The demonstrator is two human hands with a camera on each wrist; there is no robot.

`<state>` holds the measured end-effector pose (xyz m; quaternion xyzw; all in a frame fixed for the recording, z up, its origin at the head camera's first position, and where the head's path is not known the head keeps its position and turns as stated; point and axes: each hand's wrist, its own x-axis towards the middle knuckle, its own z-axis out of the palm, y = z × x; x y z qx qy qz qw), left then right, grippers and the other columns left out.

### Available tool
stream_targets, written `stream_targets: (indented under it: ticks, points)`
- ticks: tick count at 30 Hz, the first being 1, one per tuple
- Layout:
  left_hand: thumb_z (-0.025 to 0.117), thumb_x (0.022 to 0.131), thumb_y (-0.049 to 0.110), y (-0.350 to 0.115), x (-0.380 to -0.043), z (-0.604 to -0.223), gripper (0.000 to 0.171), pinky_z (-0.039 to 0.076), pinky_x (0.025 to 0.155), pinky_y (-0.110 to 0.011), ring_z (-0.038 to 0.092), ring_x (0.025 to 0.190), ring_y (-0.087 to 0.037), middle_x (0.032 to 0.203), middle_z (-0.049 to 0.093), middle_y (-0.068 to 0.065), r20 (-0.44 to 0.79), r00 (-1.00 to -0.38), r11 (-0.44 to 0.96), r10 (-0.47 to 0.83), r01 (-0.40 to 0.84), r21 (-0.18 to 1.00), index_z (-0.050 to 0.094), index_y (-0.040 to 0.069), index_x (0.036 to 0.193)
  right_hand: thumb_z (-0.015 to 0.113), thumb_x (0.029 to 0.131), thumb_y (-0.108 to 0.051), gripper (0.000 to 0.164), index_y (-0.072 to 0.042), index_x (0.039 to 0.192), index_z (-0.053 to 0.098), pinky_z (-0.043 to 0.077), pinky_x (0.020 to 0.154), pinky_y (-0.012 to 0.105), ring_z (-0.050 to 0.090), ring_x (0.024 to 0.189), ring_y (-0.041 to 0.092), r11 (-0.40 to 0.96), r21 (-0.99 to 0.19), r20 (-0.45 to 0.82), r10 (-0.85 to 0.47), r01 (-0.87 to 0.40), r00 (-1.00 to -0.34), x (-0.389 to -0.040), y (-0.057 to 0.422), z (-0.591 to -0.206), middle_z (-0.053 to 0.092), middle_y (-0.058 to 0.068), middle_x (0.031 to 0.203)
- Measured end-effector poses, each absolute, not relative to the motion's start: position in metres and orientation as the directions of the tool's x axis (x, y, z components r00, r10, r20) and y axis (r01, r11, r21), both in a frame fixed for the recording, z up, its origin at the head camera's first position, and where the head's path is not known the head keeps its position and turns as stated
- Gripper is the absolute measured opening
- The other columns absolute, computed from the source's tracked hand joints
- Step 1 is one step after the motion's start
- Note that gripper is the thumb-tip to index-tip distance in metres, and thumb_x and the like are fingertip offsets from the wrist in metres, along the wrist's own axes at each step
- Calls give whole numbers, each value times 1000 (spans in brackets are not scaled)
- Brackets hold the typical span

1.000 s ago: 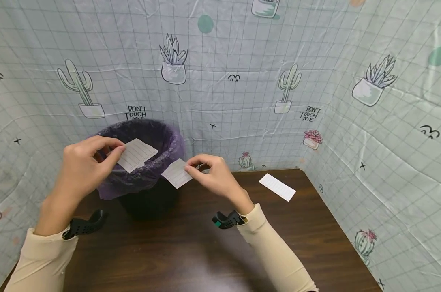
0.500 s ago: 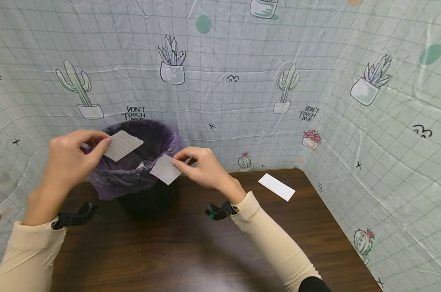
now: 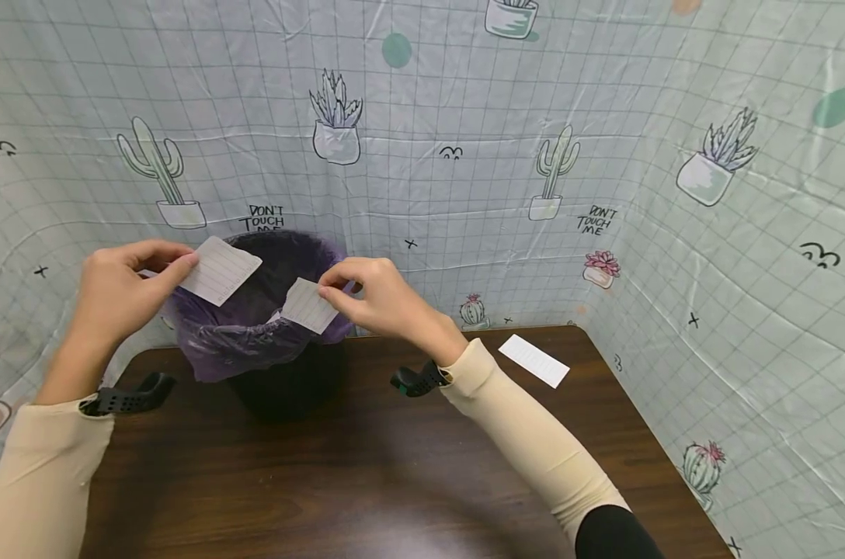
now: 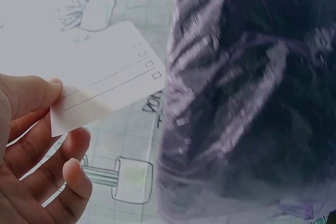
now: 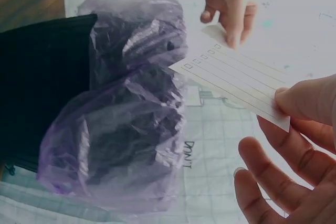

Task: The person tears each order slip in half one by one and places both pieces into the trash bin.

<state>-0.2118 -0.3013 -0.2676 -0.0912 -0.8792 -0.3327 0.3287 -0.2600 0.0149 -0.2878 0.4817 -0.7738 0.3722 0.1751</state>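
Note:
My left hand (image 3: 125, 287) pinches a torn piece of lined paper (image 3: 220, 270) between thumb and forefinger, at the left side of the trash can's opening. Small printed checkboxes run along one edge of that piece in the left wrist view. With my right hand (image 3: 373, 291) I pinch another torn lined piece (image 3: 309, 306), held over the near right rim. Under both pieces stands a black trash can (image 3: 290, 384) lined with a purple plastic bag (image 3: 244, 353). A scrap of white shows just inside the bag's near rim, mostly hidden.
A white lined paper strip (image 3: 534, 360) lies on the dark wooden table (image 3: 408, 450) near its back right corner. Behind and beside the table hangs a gridded curtain (image 3: 422, 186) printed with cacti. Black straps (image 3: 129, 396) circle both wrists.
Both hands have moved left and slightly up, each with its torn paper. The left piece has shifted toward the can's left side, the right piece onto its near right rim.

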Motion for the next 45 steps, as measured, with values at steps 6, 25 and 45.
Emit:
stream_targets:
  ticks: [6, 25, 45]
  points:
    - [73, 96, 25, -309, -214, -270, 25, 35, 57, -11, 47, 70, 24, 73, 49, 52, 597, -801, 790, -49, 335, 514, 79, 2, 104, 68, 98, -10, 11, -3, 100, 77, 57, 81, 29, 67, 85, 12, 285, -402, 609, -627, -870, -486, -266, 12, -277, 76, 6, 94]
    - [72, 96, 27, -312, -212, -244, 28, 32, 55, -12, 44, 69, 24, 70, 46, 54, 612, -789, 820, -62, 309, 481, 79, 2, 105, 66, 101, -17, 17, -7, 105, 78, 51, 81, 18, 67, 85, 9, 388, -518, 489, -597, -762, -636, -293, -9, -260, 77, 2, 94]
    - [71, 96, 20, -309, -211, -255, 20, 34, 52, -17, 41, 67, 25, 87, 77, -16, 594, -802, 851, 60, 352, 390, 81, 4, 103, 64, 102, -20, 19, -9, 108, 78, 51, 83, 18, 69, 92, 10, 397, -574, 459, -569, -716, -683, -305, -28, -253, 78, 1, 102]
